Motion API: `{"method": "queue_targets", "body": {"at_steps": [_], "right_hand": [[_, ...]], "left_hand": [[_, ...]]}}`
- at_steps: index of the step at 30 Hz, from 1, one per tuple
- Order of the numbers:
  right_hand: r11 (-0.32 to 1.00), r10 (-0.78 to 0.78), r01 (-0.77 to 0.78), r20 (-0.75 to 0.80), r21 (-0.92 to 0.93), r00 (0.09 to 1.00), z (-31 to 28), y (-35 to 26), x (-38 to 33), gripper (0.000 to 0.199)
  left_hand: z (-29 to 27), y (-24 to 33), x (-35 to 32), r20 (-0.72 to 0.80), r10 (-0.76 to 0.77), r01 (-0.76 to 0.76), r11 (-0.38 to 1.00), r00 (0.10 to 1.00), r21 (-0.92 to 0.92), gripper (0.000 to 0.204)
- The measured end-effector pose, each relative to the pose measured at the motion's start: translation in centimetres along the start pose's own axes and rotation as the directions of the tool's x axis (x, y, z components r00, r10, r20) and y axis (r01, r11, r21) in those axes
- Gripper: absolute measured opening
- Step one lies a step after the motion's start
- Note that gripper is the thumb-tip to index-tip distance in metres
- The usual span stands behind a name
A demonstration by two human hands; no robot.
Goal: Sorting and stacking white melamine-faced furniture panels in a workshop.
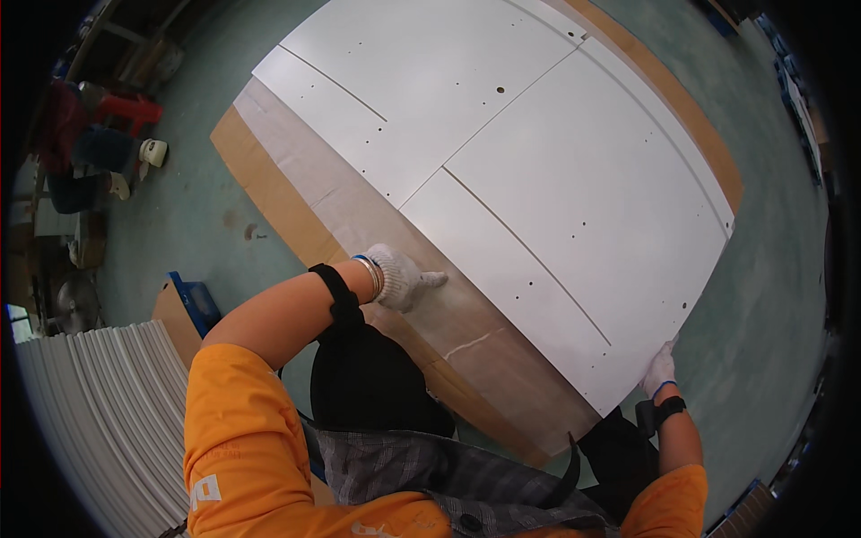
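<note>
White panels [565, 193], smooth, drilled and grooved, lie on wrinkled sheeting [484, 323].

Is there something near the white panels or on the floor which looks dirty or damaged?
Two small things: dark stains mark the green floor left of the cardboard, and the thin sheet under the white panels shows creases instead of lying smooth. The panels show no clear damage.

Our gloved right hand [662, 366] touches the right edge of the near white panel [574, 197]; a second panel [430, 54] lies beyond. Left of that hand, our gloved left hand [399, 276] extends a finger over translucent film [475, 314], bordered by brown cardboard [269, 184]. Farther left stand pale boards [108, 403].
</note>
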State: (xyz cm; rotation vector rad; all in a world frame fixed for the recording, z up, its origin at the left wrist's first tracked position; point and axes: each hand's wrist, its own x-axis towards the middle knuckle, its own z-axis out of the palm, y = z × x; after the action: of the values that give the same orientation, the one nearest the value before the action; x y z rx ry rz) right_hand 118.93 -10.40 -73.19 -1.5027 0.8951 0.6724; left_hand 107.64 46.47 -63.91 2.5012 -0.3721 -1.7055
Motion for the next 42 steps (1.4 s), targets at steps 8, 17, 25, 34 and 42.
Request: {"method": "queue_targets", "body": {"at_steps": [8,17,25,34,42], "right_hand": [[0.997,0.071,-0.07,-0.005,0.025,0.997,0.3,-0.2,-0.1,0.067],[0.978,0.2,-0.2,0.013,0.058,0.98,2.4,-2.4,-3.0,0.063],[0.957,0.284,-0.288,-0.081,-0.032,0.955,1.7,-2.4,-2.1,0.063],[0.868,0.275,-0.33,-0.193,-0.371,0.942,2.7,-3.4,-2.7,0.062],[0.884,0.313,-0.363,-0.203,-0.294,0.928,4.0,-4.8,-4.6,0.065]], "left_hand": [[-0.2,-0.4,0.5,-0.19,0.147,-0.132,0.987,0.971,0.09,0.064],[-0.8,-1.5,1.8,-0.653,-0.17,0.124,0.986,0.738,-0.115,0.078],[-1.0,-0.4,1.8,-0.568,-0.254,0.171,0.966,0.783,-0.196,0.087],[-2.2,0.3,1.3,-0.502,-0.254,0.198,0.966,0.827,-0.164,0.095],[-2.1,0.3,1.5,-0.459,-0.264,0.227,0.965,0.849,-0.134,0.1]]}}
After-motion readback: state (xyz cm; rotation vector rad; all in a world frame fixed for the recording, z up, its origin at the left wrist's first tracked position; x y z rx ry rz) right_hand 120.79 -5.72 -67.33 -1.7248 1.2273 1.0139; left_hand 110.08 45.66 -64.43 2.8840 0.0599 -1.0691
